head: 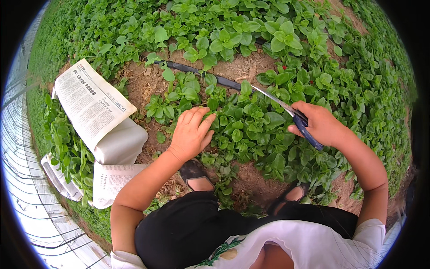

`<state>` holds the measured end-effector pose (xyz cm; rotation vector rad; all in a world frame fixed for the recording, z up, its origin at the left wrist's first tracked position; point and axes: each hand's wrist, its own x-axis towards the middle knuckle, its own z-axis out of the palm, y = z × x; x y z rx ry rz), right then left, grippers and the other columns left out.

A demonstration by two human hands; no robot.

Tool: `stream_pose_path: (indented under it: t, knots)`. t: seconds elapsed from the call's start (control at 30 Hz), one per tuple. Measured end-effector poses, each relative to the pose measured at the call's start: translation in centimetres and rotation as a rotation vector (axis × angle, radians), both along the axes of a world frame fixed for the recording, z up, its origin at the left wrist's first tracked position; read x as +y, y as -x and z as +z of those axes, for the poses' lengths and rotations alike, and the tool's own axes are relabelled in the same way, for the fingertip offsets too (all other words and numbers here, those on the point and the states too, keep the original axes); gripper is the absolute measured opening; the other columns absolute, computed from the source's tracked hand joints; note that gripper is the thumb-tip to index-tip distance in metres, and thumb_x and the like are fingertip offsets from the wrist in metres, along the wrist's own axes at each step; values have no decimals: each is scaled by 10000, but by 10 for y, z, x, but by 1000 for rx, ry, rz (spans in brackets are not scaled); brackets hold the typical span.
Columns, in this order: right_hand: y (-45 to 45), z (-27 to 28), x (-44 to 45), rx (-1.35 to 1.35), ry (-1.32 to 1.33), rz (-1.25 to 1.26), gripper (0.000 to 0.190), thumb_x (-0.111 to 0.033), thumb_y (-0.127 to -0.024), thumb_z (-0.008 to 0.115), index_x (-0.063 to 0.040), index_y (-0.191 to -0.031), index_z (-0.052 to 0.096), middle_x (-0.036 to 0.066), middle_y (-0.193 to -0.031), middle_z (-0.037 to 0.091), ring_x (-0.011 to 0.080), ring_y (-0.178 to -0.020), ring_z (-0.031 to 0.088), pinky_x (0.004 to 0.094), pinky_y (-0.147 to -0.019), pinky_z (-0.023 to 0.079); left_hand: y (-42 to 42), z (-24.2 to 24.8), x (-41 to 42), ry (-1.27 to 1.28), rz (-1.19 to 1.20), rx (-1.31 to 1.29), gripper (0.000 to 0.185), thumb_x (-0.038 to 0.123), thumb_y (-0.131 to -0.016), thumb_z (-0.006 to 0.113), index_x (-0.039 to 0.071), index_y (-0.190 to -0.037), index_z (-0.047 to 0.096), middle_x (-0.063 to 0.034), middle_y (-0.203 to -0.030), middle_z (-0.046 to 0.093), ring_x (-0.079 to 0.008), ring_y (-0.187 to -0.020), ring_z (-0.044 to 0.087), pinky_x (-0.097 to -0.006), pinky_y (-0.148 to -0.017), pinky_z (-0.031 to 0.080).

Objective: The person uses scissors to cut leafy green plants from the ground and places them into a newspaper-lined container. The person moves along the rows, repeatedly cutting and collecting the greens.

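Note:
My right hand grips a pair of scissors by its dark blue handles, the metal blades pointing up and left over the leafy green plants. The blades look closed together or nearly so. Over the left edge of the same plants is my left hand, palm down, its fingertips at the leaves; whether it pinches a stem cannot be told. To the left stands a container lined with newspaper, with cut leafy greens packed inside it.
A black irrigation hose runs across the bare soil beyond my hands. Low plants spread on all sides. My feet in dark shoes rest on the soil close to the plants. White sheeting with dark ribs lines the far left.

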<state>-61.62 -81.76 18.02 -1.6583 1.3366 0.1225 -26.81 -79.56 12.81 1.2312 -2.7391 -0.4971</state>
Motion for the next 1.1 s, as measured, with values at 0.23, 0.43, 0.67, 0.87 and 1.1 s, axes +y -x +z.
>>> stream_pose_path:
  t: [0.23,0.43,0.67,0.87,1.1]
  knots:
    - [10,20,6,62,-95,-107,497,-422,-819,683,-49,-1110,531,146,-796,615,309,-736,610,397,-672,469,76,-10,-28,-150,-287,194,606,271,-735,731,93,-1266,497,-128,-1250,483,-321,-1124,481,-430,-942,413]
    - [37,46,55,62,-23,-128,481,-356,-793,722,-48,-1110,531,154,-831,609,321,-765,613,394,-688,488,83,-37,-13,-112,-297,98,333,191,-735,683,100,-1037,578,-97,-1072,519,-267,-960,534,-380,-806,481]
    - [29,28,74,-71,-69,-224,463,-336,-785,735,-45,-1088,541,141,-802,603,303,-728,607,385,-663,484,61,-50,6,-124,-164,284,232,93,-742,688,79,-930,553,-74,-982,544,-270,-887,569,-364,-736,499]
    - [18,31,44,-14,-111,-219,428,-341,-811,704,-32,-1071,564,152,-793,627,319,-712,619,384,-660,483,75,-38,-7,-228,-119,172,388,202,-741,713,96,-1069,536,-90,-996,530,-284,-897,585,-383,-759,504]
    - [36,18,38,91,120,-101,454,-319,-776,727,-45,-1105,573,157,-855,627,328,-758,620,400,-682,490,82,-32,-10,-132,-267,169,323,149,-686,682,102,-977,551,-61,-868,527,-248,-825,577,-364,-733,487]
